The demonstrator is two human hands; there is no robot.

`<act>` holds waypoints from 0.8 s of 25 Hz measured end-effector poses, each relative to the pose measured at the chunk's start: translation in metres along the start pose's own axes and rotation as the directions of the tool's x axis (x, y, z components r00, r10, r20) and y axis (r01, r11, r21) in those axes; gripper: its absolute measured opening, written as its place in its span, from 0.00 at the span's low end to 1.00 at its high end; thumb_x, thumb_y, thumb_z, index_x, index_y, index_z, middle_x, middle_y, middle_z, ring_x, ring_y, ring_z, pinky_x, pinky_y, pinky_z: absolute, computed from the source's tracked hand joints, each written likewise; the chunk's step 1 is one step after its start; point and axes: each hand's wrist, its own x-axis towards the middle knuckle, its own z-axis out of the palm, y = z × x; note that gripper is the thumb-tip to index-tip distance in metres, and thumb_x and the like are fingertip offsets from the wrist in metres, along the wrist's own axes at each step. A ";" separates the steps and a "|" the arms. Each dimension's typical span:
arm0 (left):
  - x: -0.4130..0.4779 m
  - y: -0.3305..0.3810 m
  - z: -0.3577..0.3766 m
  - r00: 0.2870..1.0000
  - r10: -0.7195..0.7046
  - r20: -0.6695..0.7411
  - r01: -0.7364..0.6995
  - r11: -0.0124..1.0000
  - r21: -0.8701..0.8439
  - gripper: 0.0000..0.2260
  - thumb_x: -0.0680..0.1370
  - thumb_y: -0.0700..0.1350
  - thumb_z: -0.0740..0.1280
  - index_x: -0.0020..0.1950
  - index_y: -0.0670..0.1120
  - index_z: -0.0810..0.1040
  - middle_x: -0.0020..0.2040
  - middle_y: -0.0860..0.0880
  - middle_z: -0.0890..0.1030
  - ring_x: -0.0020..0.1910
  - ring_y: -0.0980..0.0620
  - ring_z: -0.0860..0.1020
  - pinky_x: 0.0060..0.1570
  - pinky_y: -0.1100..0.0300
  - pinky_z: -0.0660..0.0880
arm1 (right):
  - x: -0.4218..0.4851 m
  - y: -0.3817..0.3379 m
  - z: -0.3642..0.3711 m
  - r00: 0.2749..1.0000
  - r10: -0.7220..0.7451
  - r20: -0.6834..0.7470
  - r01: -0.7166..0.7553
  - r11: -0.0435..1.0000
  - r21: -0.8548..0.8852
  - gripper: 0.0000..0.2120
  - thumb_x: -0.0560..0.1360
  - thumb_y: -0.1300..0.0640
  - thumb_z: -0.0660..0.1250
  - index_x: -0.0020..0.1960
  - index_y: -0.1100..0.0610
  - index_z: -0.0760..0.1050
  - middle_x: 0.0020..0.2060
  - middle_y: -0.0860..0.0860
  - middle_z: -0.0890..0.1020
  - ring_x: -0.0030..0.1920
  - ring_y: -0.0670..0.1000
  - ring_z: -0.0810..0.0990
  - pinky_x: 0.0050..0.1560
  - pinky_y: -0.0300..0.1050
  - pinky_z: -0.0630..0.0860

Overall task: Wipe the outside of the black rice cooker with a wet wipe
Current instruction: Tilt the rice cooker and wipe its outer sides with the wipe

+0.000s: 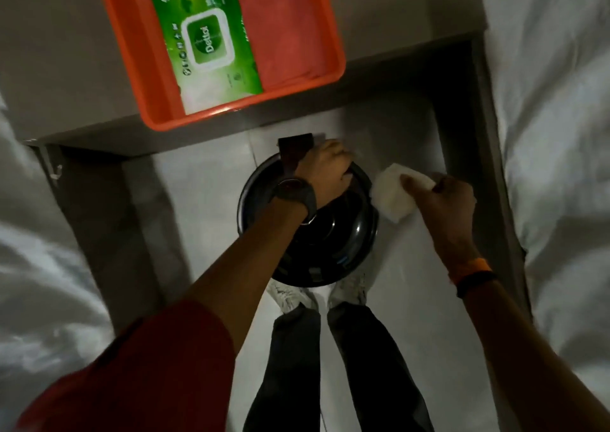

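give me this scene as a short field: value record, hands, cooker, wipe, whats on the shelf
left hand: gripping the top of the black rice cooker, watch on the wrist
right hand: pinching a white wet wipe at the cooker's right side
cooker position: on the pale floor, just ahead of the person's shoes
shelf: orange tray holding a green wipes pack, lid shut
wipe contact: edge looks to meet the cooker's rim; too dim to be sure
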 end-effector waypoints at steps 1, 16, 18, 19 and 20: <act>0.016 0.002 0.011 0.994 0.018 0.112 -0.026 0.997 0.073 0.25 0.78 0.50 0.67 0.73 0.44 0.69 0.72 0.43 0.71 0.75 0.44 0.63 0.75 0.50 0.60 | 0.008 0.011 -0.003 1.000 0.004 -0.025 -0.003 1.000 0.031 0.10 0.75 0.52 0.72 0.51 0.57 0.78 0.47 0.52 0.83 0.43 0.47 0.83 0.47 0.48 0.84; -0.051 -0.020 0.019 0.980 -0.082 0.184 0.123 0.967 -0.223 0.17 0.58 0.58 0.81 0.37 0.55 0.78 0.45 0.59 0.76 0.53 0.56 0.67 0.55 0.54 0.55 | 0.009 0.074 0.071 0.945 -0.318 0.075 0.317 0.948 0.029 0.17 0.80 0.62 0.64 0.68 0.60 0.76 0.53 0.59 0.86 0.46 0.51 0.84 0.49 0.35 0.82; -0.063 -0.026 0.026 0.974 -0.119 0.195 0.171 0.946 -0.277 0.16 0.59 0.54 0.82 0.35 0.54 0.77 0.45 0.58 0.77 0.55 0.52 0.71 0.60 0.51 0.58 | -0.016 0.073 0.089 0.821 -0.441 0.364 0.448 0.891 0.069 0.24 0.81 0.62 0.60 0.77 0.56 0.67 0.66 0.59 0.80 0.62 0.47 0.79 0.62 0.37 0.76; -0.066 -0.030 0.031 0.972 -0.129 0.197 0.186 0.934 -0.305 0.15 0.59 0.52 0.83 0.34 0.54 0.77 0.45 0.57 0.78 0.56 0.51 0.72 0.63 0.48 0.60 | -0.025 0.075 0.098 0.729 -0.498 0.469 0.518 0.850 0.098 0.25 0.82 0.59 0.58 0.79 0.56 0.62 0.74 0.55 0.73 0.72 0.42 0.71 0.72 0.40 0.68; -0.068 -0.034 0.037 0.971 -0.136 0.195 0.197 0.921 -0.337 0.16 0.59 0.51 0.83 0.33 0.54 0.77 0.44 0.58 0.78 0.56 0.51 0.72 0.65 0.45 0.61 | -0.026 0.077 0.104 0.632 -0.557 0.538 0.602 0.791 0.111 0.26 0.83 0.56 0.55 0.80 0.56 0.59 0.78 0.52 0.65 0.79 0.41 0.60 0.79 0.41 0.58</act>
